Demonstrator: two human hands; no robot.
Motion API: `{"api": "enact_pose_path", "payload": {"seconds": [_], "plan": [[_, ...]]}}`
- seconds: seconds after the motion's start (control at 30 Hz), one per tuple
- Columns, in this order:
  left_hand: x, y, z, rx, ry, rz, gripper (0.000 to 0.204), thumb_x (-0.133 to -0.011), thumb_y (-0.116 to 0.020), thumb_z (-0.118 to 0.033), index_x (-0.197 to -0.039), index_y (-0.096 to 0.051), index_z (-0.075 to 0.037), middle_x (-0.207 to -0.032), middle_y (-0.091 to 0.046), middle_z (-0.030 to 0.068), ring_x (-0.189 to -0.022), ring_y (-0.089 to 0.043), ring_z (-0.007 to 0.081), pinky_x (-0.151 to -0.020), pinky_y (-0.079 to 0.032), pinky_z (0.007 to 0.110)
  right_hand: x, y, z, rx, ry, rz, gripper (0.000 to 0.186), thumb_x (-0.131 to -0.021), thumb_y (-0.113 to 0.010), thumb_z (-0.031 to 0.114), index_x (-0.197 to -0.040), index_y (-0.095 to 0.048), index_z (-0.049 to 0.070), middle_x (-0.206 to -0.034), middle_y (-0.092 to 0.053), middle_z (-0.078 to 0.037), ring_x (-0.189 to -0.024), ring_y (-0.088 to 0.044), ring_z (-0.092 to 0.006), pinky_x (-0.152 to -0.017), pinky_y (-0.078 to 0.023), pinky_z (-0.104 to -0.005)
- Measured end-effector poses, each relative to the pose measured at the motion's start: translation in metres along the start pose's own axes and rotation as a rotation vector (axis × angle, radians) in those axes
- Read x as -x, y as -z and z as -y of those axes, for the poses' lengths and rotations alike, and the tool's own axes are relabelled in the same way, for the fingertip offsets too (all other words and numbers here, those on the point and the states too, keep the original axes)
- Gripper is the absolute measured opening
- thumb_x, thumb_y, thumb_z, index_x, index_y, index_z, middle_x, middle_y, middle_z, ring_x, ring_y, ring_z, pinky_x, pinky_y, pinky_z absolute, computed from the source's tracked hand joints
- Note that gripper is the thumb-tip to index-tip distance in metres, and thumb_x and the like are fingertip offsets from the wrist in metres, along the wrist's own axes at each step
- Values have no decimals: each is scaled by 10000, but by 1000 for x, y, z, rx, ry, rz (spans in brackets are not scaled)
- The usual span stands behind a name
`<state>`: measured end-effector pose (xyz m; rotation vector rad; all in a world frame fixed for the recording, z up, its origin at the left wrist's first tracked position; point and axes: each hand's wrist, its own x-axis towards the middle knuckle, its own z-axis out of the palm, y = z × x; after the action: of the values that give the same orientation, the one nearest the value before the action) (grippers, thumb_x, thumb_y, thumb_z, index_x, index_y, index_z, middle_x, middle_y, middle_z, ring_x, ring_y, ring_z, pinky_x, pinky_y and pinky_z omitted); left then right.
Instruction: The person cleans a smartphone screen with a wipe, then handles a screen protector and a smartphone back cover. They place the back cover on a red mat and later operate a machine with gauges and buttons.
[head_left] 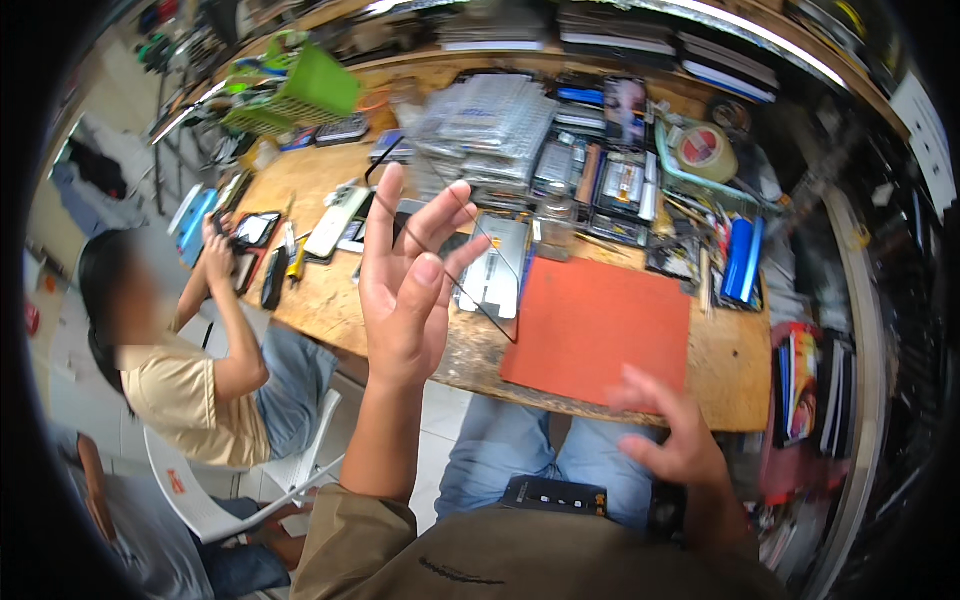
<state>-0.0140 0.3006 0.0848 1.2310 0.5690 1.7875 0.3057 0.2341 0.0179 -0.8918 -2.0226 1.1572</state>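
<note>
My left hand (405,300) is raised over the front of the workbench, its palm turned towards me. Between its fingers and thumb it grips a thin dark-edged frame (484,314), which looks like a see-through pane; its exact kind I cannot make out. Part of it is hidden behind the fingers. My right hand (672,430), slightly blurred, hovers at the near edge of an orange-red mat (605,325), fingers apart and holding nothing. A silver phone-like panel (497,262) lies beside the mat, behind the frame.
Stacked clear plastic trays (475,120) stand at the back of the wooden workbench (455,352). A green basket (310,85), phones, a glass jar (553,228), a tape roll (700,147) and blue cylinders (740,258) surround the mat. At left, a seated co-worker (180,390) handles a small dark item.
</note>
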Motion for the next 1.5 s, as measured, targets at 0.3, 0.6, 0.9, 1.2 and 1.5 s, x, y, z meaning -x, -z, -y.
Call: {"api": "enact_pose_path", "payload": {"seconds": [0.3,0.6,0.9,1.2,1.5], "plan": [[15,-37,34,-5,141,37,935,-989,-698,-367,-1659,-152,-10,-1536,-468,317,-1409,-519,364,-1134,-498,525,-91,-6,-7,-468,120,-167,1152,-784,-949,377,-1630,-265,-1,-1513,-529,-231,-1381,-552,-314,-1154,-427,-451],[26,-48,47,96,166,8,944,-964,-764,-239,-1664,-168,-27,-1534,-479,275,-1407,-506,320,-1151,-463,514,-100,-9,0,-385,116,-242,970,-808,-913,248,-1579,-372,17,-1357,-646,-149,-1245,-597,-215,-1079,-438,-390],[17,-10,20,50,-77,-94,798,-1072,-481,-479,-1638,-223,20,-1576,-430,298,-1485,-411,371,-1237,-323,574,-80,29,-16,-46,124,-249,842,-768,-873,184,-1490,-476,6,-1288,-661,-125,-1244,-611,-222,-1101,-433,-402],[34,5,30,-88,125,-297,552,-1077,-524,-199,-1530,-405,92,-1416,-585,246,-1326,-575,305,-1165,-454,451,-68,31,-22,43,63,-270,831,-740,-885,176,-1465,-511,14,-1289,-646,-137,-1263,-616,-242,-1118,-455,-410],[38,3,30,-69,161,-279,520,-1055,-551,-115,-1512,-417,92,-1407,-582,279,-1291,-621,344,-1114,-523,439,-66,24,-16,142,104,-260,846,-723,-892,169,-1463,-514,10,-1273,-630,-154,-1238,-616,-258,-1099,-465,-399]]}}
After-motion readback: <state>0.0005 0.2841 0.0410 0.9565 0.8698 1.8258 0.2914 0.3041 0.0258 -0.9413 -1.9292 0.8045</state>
